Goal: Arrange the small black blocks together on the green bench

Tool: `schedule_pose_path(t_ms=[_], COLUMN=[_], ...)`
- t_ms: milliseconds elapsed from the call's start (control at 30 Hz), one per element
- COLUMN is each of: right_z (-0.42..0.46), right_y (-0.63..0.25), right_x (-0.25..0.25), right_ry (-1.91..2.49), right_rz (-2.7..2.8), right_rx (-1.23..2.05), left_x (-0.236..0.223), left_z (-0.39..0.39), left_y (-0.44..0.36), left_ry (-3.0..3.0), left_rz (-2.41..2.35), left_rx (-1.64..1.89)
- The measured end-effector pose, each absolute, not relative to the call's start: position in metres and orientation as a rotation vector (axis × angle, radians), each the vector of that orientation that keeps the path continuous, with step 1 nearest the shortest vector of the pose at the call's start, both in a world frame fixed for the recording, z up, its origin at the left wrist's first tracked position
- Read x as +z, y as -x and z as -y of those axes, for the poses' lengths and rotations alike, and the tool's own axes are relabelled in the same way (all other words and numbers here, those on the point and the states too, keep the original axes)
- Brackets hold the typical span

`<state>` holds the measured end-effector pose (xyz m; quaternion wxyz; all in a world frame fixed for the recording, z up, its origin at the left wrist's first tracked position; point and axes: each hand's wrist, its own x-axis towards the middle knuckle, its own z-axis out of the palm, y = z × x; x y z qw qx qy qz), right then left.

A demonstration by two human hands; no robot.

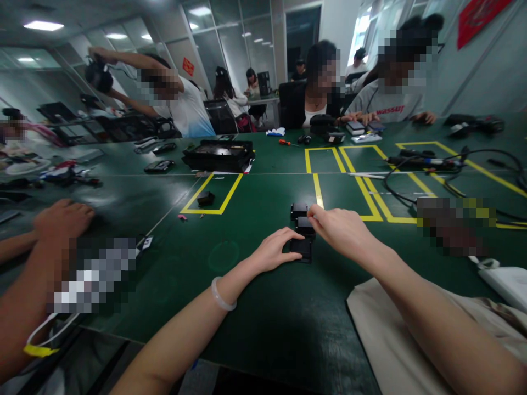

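Observation:
Three small black plastic pieces sit in a short row on the green table, running away from me. My left hand [274, 251], with a pale bangle at the wrist, has its thumb and fingers around the left side of the nearest flat black piece [302, 251]. Closed fingertips of my right hand [340, 229] meet the right end of the middle black block [303, 224]. Just beyond it lies the far black block [299, 209], close to the right fingertips. What these pieces are, I cannot make out.
Yellow tape [366, 197] marks rectangles on the table [247, 307]. A black tray-like case [222, 155] stands far left, a small black block [205, 198] nearer. Cables [391, 189] lie right. A co-worker's hand [63, 222] rests left; other people sit opposite.

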<state>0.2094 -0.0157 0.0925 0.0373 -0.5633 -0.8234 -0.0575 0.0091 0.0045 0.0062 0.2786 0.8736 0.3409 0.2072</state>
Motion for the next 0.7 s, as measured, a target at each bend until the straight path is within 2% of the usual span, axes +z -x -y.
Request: schedule_pose_path(t_ms=[133,367,600,700], right_z=[0.0174,0.0169,0.0153,0.0147], right_y=[-0.2096,-0.2044,-0.2095,-0.2085], right_x=[0.0932,0.0939,0.0925,0.0919], right_ry=[1.647,1.819,1.687,1.771], right_rz=[2.554,2.505,2.493,2.456], right_rx=[-0.093,-0.199,-0.089,-0.17], left_x=[0.0054,0.0051,0.0056,0.0054], left_z=[-0.0046,-0.0049,-0.0039,-0.0041], left_y=[-0.0084,-0.0089,-0.0089,-0.0092], left_ry=[-2.346,-2.329,-2.309,-2.311], left_rz=[-0.908,-0.901,-0.894,-0.897], left_rx=[0.563,0.573,0.576,0.574])
